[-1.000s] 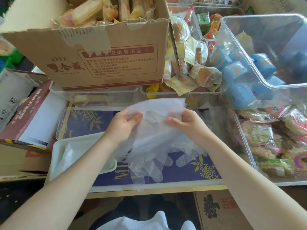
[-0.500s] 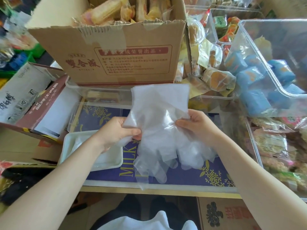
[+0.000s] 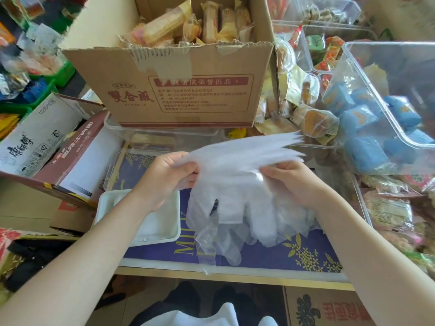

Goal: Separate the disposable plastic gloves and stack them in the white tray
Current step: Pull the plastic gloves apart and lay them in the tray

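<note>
While the left hand [image 3: 168, 177] pinches one edge of the plastic gloves [image 3: 237, 184] at frame centre, the right hand [image 3: 290, 178] pinches the other. Glove fingers dangle over the tabletop [image 3: 306, 252]. At lower left sits the white tray [image 3: 162, 228].

Translucent white gloves [image 3: 237, 184], white tray [image 3: 173, 231], blue gold-flowered box [image 3: 306, 252]

A snack shop's stockroom or counter: an open brown cardboard carton [image 3: 183, 90] holds wrapped pastries, clear plastic bins [image 3: 388, 109] hold blue-wrapped sweets, and green plastic crates [image 3: 47, 78] of packaged goods crowd the left.
</note>
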